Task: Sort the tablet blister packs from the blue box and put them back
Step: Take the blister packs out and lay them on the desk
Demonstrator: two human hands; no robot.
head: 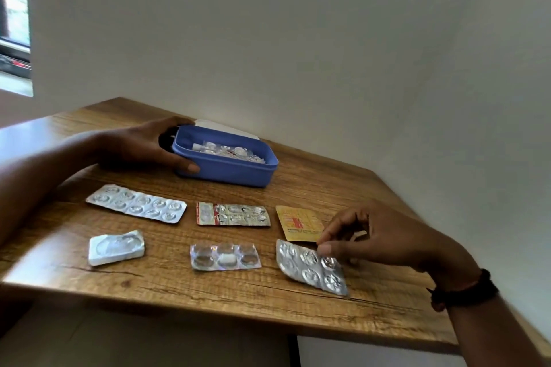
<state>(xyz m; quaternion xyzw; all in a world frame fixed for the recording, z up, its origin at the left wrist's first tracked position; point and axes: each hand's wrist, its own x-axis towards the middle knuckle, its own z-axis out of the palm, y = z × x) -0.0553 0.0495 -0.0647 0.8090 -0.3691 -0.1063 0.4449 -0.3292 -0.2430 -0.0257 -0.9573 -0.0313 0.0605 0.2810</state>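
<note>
Home room: wooden table point(298, 301), plain wall point(298, 39), window point(15, 9).

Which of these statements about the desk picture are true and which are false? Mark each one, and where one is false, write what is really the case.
1. The blue box is open and has packs inside. True.
2. The left hand rests flat on the table, away from the box. False: it grips the box's left end.
3. Six packs lie out on the table in two rows of three. True.
4. The right hand is lifting the yellow pack high in the air. False: its fingertips are at the silver foil pack, front right, which lies on the table.
5. The clear pack in the front row is full of tablets. False: only one white tablet shows.
</note>
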